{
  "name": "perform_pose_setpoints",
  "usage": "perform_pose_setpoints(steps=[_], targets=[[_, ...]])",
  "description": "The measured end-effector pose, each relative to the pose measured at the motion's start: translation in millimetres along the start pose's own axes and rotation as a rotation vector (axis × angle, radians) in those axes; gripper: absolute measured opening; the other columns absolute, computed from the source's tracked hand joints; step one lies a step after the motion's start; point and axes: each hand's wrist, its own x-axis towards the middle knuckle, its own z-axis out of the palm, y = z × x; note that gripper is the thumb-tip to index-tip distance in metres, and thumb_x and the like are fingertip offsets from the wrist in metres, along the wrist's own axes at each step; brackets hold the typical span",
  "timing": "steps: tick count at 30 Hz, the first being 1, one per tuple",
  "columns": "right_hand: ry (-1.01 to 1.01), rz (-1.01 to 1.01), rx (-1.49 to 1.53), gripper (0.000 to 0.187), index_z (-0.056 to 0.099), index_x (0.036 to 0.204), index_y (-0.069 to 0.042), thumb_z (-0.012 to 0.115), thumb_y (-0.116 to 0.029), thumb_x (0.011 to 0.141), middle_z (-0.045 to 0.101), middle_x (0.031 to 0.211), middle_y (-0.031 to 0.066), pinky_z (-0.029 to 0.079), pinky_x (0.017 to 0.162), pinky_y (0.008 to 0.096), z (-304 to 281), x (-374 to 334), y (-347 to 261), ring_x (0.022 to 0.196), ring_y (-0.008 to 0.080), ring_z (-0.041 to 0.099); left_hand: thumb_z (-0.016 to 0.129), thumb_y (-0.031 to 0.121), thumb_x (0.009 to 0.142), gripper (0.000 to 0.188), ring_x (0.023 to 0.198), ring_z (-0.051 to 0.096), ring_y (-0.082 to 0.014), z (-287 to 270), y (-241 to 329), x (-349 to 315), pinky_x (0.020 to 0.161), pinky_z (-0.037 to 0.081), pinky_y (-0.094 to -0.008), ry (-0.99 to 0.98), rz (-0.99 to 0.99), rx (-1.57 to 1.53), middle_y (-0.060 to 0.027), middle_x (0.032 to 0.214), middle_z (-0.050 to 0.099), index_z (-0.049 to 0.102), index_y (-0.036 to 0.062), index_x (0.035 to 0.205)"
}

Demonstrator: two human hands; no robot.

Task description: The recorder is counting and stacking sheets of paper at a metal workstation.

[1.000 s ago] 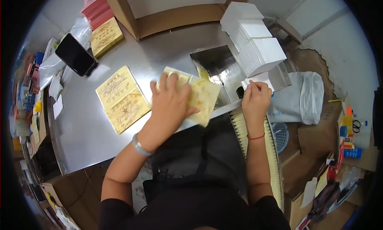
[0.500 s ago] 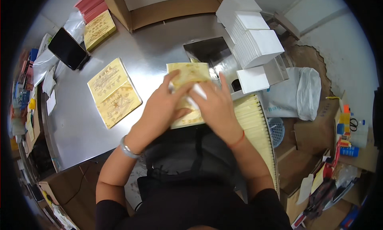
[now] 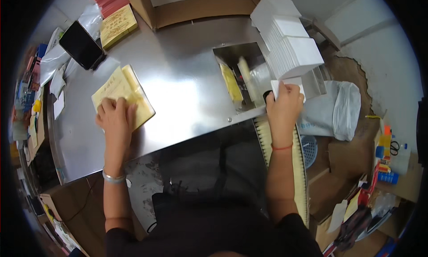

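My left hand (image 3: 115, 115) is on a pile of yellow printed paper sheets (image 3: 141, 106) at the left of the metal table. Its bent fingers and thumb pinch the top sheet (image 3: 117, 84), which sits askew on the pile. Far to the right, my right hand (image 3: 285, 103) grips a small white paper piece (image 3: 296, 82) by its near side, in front of the tall white stack. Between the hands, a rectangular opening in the tabletop holds a yellow folded paper (image 3: 230, 85) and a blurred pale strip (image 3: 246, 76).
White folded papers (image 3: 294, 54) stand stacked at the back right. A phone (image 3: 81, 45) and a yellow paper block (image 3: 118, 26) lie at the back left. A cardboard box (image 3: 205, 17) borders the rear. A pale yellow ridged row (image 3: 299, 168) runs beneath my right forearm, beside a white bag (image 3: 332, 108).
My hands have parted from the yellow sheet at the table's front edge. The left went to the yellow pile, the right to the white paper. A yellow folded paper now shows in the opening.
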Motion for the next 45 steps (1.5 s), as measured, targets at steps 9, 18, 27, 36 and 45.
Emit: perform_pose_setpoints(steps=[9, 18, 27, 36, 45], targets=[[-0.142, -0.084, 0.513, 0.032, 0.067, 0.107, 0.003, 0.061, 0.004, 0.076, 0.061, 0.11, 0.0171, 0.046, 0.089, 0.0388, -9, 4, 56, 0.1, 0.0333, 0.058, 0.079, 0.029, 0.069, 0.046, 0.129, 0.038, -0.0442, 2, 163, -4, 0.098, 0.033, -0.0637, -0.105, 0.483, -0.688, -0.0224, 0.13, 0.046, 0.06, 0.0027, 0.101], [-0.195, -0.556, 0.43, 0.026, 0.068, 0.102, -0.005, 0.059, -0.009, 0.078, 0.06, 0.11, 0.0113, 0.03, 0.103, 0.0634, -9, -21, -74, 0.105, 0.0296, 0.058, 0.076, 0.013, 0.067, 0.041, 0.124, 0.041, -0.0392, -2, 118, -2, 0.099, 0.033, -0.0518, -0.119, 0.273, -0.647, -0.0167, 0.131, 0.046, 0.057, 0.0061, 0.103], [0.139, -0.171, 0.257, 0.018, 0.072, 0.091, -0.002, 0.057, -0.011, 0.087, 0.066, 0.095, 0.0167, 0.047, 0.082, 0.0445, -9, 102, 35, 0.086, 0.0332, 0.06, 0.077, 0.037, 0.073, 0.045, 0.141, 0.022, -0.0466, -11, 155, 17, 0.108, 0.018, -0.0669, -0.073, 0.282, -0.353, -0.0247, 0.15, 0.031, 0.061, 0.0079, 0.103], [-0.053, -0.264, 0.314, 0.021, 0.07, 0.099, 0.001, 0.061, -0.01, 0.082, 0.066, 0.098, 0.0131, 0.047, 0.082, 0.042, -22, 90, 54, 0.093, 0.034, 0.057, 0.071, 0.045, 0.077, 0.047, 0.101, 0.054, -0.0314, -21, 154, 11, 0.083, 0.044, -0.0433, -0.272, 0.433, -0.336, -0.0272, 0.134, 0.046, 0.061, 0.0119, 0.108], [-0.155, -0.759, 0.56, 0.027, 0.067, 0.107, -0.007, 0.059, -0.01, 0.081, 0.065, 0.105, 0.0152, 0.041, 0.102, 0.0484, -39, -49, -53, 0.102, 0.0305, 0.062, 0.078, 0.013, 0.067, 0.056, 0.097, 0.058, -0.035, 9, 123, 25, 0.083, 0.049, -0.0421, -0.239, 0.455, -0.594, -0.018, 0.133, 0.046, 0.061, 0.0094, 0.12]])
